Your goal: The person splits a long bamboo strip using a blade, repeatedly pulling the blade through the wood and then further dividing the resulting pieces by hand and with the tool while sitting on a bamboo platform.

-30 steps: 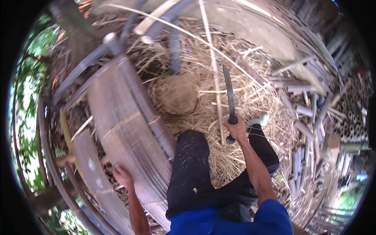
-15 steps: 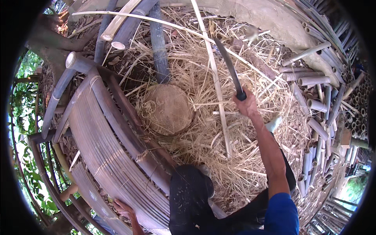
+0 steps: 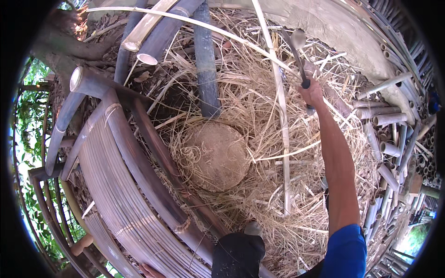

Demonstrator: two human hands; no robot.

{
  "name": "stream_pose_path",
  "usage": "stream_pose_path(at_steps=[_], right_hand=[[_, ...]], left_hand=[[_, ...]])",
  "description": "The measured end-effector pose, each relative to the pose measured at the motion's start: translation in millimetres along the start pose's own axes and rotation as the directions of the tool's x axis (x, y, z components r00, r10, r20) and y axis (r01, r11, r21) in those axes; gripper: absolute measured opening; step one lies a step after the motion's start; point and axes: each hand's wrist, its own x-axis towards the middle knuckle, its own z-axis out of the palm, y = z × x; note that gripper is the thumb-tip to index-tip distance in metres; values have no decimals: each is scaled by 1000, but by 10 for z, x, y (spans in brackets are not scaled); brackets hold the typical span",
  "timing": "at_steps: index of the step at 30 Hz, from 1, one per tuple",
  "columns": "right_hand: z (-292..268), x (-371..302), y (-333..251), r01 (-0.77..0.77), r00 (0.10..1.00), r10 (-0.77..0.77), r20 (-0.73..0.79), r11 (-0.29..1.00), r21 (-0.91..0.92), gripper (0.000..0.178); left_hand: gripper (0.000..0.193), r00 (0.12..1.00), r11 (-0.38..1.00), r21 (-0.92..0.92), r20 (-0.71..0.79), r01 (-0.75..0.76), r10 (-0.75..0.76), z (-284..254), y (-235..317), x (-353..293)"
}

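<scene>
My right hand is closed round the dark handle of a machete, arm stretched far forward. Its blade points away, over the straw-like shavings near the pale wall base. A long flat bamboo strip lies just left of that hand, and another thin strip crosses it at the far end. My left hand, mostly cut off by the lower edge, rests with its visible fingers flat on the slatted bamboo bench. Between bench and strip sits a round wooden block.
Thick bamboo poles lean in at the far left, some over the bench end. Bamboo shavings cover the ground. Cut bamboo tubes are piled along the right. A pale earthen wall curves behind, and a tree trunk stands far left.
My right hand has moved farther forward and right with the machete. My left hand has slipped toward the lower edge. The whole view has shifted, with the block now lower and farther right.
</scene>
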Motion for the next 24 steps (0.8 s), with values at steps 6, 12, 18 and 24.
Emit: stream_pose_path(at_steps=[6,12,18,24], right_hand=[[-14,-413,-82,26,999,-28,-20,994,-107,49],[-544,-1307,-575,198,977,-203,66,977,79,43],[-1609,-2320,-1171,46,997,-58,58,982,186,38],[-2558,-3361,-964,66,996,-47,-73,961,269,38]], left_hand=[[66,777,778,-113,234,618,-584,-41,-226,-94],[58,854,872,150,180,466,-487,-150,-22,-98],[63,918,919,194,-276,344,-286,-85,635,457],[38,991,747,-657,5,105,-135,-290,1956,1208]])
